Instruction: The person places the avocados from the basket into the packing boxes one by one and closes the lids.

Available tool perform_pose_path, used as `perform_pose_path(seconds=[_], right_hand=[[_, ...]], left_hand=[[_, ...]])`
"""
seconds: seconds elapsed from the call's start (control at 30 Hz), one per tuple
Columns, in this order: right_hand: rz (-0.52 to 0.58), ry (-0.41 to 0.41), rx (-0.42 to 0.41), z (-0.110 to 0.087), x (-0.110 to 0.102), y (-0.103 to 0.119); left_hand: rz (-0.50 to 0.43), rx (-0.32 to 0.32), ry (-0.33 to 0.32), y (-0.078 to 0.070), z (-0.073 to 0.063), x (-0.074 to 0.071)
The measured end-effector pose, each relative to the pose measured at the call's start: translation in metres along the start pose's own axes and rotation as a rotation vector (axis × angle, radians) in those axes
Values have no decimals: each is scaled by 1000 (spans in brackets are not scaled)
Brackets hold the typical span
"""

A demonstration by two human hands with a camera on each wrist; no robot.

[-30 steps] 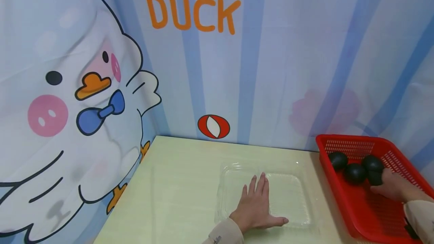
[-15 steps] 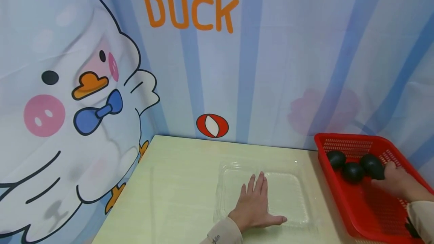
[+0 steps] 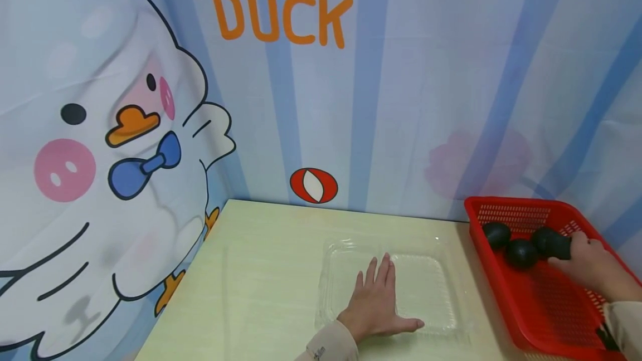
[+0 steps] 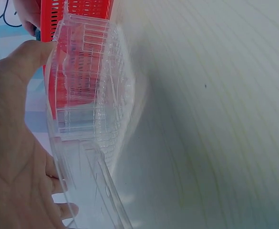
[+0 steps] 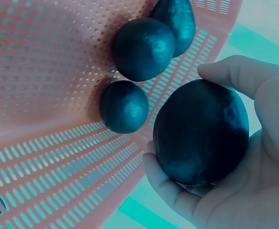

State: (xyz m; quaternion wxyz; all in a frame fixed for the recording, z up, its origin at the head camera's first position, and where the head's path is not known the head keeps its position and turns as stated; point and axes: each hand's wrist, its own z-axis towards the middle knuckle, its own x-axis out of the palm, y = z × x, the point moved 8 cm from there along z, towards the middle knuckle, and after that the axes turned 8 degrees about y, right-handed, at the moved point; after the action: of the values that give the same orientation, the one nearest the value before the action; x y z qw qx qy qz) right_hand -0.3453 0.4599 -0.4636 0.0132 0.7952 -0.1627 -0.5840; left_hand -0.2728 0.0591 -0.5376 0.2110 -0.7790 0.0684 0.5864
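Observation:
My left hand (image 3: 373, 305) spreads its straight fingers over a clear plastic clamshell container (image 3: 426, 283), and its thumb touches the rim in the left wrist view. That container (image 4: 82, 119) stands with its lid raised off the table. At the right, my right hand (image 3: 592, 261) grips a dark avocado (image 5: 201, 131) with thumb and fingers curled round it, over the red basket (image 3: 506, 308). Close by in the basket lie a rounder avocado (image 5: 144, 50), a pear-shaped one behind it, and a smaller-looking avocado (image 5: 125, 106).
The pale table (image 3: 261, 272) meets a blue striped curtain (image 3: 331, 105) with a duck print at the back and left. A dark thing (image 3: 606, 338) lies in the basket's near right corner, partly behind the sleeve.
The right hand has moved slightly back and to the right in the basket, its fingers now round an avocado. The left hand has stayed on the container.

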Motion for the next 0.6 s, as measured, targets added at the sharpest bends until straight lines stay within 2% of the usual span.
perform_pose_path(seconds=[0.27, 0.6], right_hand=[[1, -68, -40, -11, -6, 9], [42, -66, -86, -21, -12, 18]], left_hand=[[-9, 4, 0, 0, 0, 1], [-10, 11, -9, -1, 0, 0]])
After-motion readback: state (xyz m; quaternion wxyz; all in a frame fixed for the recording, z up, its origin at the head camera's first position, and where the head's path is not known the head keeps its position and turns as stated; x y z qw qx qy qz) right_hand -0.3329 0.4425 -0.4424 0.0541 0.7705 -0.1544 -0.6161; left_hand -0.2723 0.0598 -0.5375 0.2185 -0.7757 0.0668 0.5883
